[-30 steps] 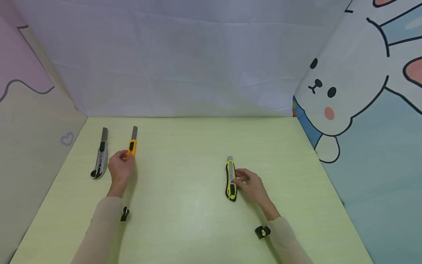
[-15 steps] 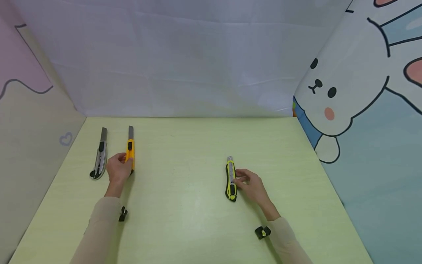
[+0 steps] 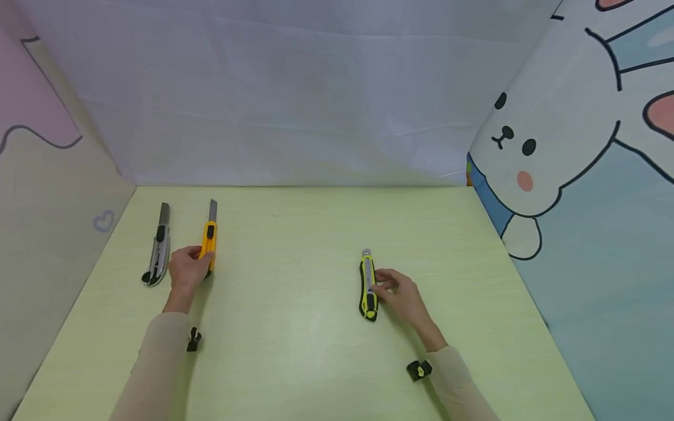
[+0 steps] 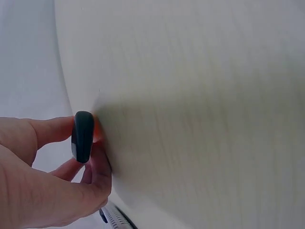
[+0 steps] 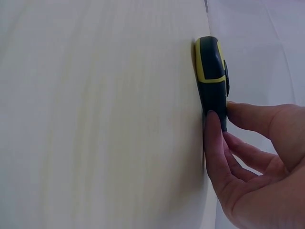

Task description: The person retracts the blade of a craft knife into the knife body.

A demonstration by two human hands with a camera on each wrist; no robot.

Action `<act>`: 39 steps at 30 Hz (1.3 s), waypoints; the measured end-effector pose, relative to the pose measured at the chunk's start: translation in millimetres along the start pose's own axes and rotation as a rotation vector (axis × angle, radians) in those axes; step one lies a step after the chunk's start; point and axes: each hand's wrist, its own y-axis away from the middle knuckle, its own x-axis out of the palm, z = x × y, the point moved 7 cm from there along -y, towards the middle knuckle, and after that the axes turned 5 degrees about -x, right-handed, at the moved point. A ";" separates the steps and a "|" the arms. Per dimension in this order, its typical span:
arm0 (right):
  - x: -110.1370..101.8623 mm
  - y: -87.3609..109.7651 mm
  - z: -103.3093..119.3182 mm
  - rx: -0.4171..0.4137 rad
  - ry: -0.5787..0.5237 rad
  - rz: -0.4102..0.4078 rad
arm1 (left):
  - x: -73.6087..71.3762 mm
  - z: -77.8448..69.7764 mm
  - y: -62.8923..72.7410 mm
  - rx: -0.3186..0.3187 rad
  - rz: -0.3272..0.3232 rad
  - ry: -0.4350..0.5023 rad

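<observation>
In the head view, my left hand (image 3: 188, 268) pinches the lower handle of an orange utility knife (image 3: 209, 237), whose bare blade points toward the back wall. Its dark butt end (image 4: 83, 137) faces the left wrist camera, between thumb and fingers. Whether it touches the table is unclear. Just left of that hand lies a silver-grey utility knife (image 3: 160, 251) with its blade out. My right hand (image 3: 401, 294) holds a yellow-and-black utility knife (image 3: 368, 286) by its right side, thumb and fingers gripping the edge (image 5: 214, 98). No long blade shows on that one.
All three knives are on or just over a pale wood-grained table (image 3: 295, 351). A white cloth (image 3: 295, 105) hangs behind its far edge. Printed cloth with a cartoon rabbit (image 3: 526, 164) borders the right side.
My left hand has drawn the orange knife slightly toward me and left, then tilted its blade a little rightward. More of its handle end now shows. My right hand stays still.
</observation>
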 end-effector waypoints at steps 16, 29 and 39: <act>-0.1 -1.0 -0.5 -0.011 -0.008 -0.003 | -2.4 0.4 -1.5 -0.043 0.083 -0.048; 0.5 -0.8 0.5 0.002 -0.028 0.000 | -3.7 4.2 -2.4 -0.070 0.146 -0.016; 0.1 -0.6 1.9 -0.008 -0.026 0.002 | -2.3 8.0 -2.4 -0.117 0.168 0.030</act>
